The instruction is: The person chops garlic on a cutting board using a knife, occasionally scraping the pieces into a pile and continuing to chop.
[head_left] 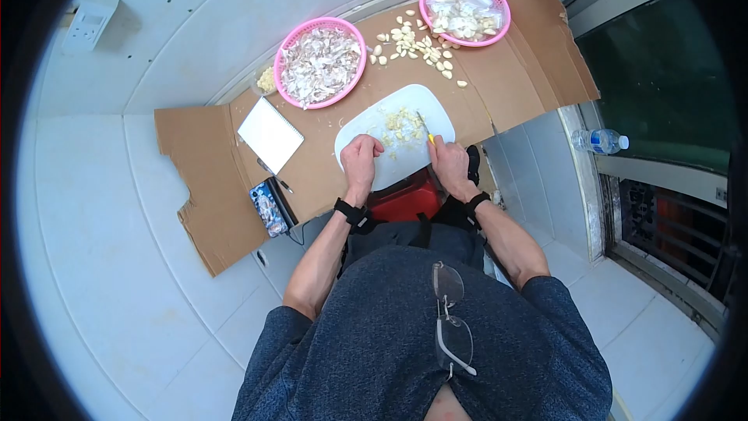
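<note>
A white cutting board lies at the front of the cardboard-covered table, with chopped garlic spread over its middle. My right hand is closed round the yellow handle of a small knife, whose blade points away from me over the garlic. At the board's left edge is my left hand, its fingers curled in; whether anything is inside them is hidden. Peeled garlic cloves are scattered on the cardboard beyond the board.
Behind stand a pink basket of garlic skins and another pink basket with bagged garlic. A small tub of minced garlic, a spiral notebook, a pen and a patterned case are leftward. A bottle is right.
</note>
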